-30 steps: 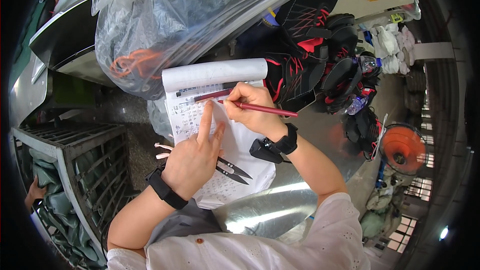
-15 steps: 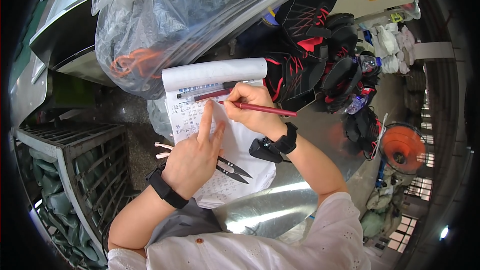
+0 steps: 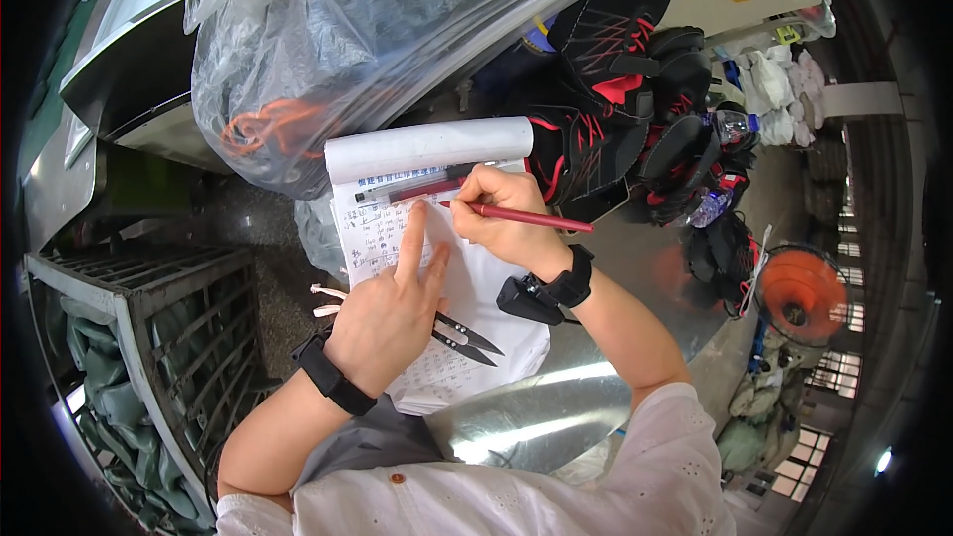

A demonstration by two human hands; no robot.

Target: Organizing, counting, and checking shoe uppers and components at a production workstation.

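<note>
My right hand (image 3: 504, 218) pinches a dark red pen (image 3: 531, 216), its tip at the page of a notepad (image 3: 476, 313) with handwritten rows. The pad's top sheets are rolled back (image 3: 427, 149). My left hand (image 3: 385, 323) rests palm down on the pad, index finger stretched toward the pen tip. Its other fingers curl around black thread snips (image 3: 469, 339); the blades stick out on the thumb side and the pale wrapped handles on the other. A clear pen with a dark cap (image 3: 402, 185) lies across the page above my fingertip; a dark red strip beside it is partly covered by my right hand.
Black shoes with red laces (image 3: 596, 149) are heaped beyond the pad to the right. A clear plastic bag (image 3: 298, 79) bulges at the upper left. At the lower left stands a metal crate (image 3: 129, 328) of grey-green pieces. An orange fan (image 3: 802, 296) is at the right.
My right hand and the pen tip have shifted very slightly right along the page. My left hand stays in place on the pad, still with the snips.
</note>
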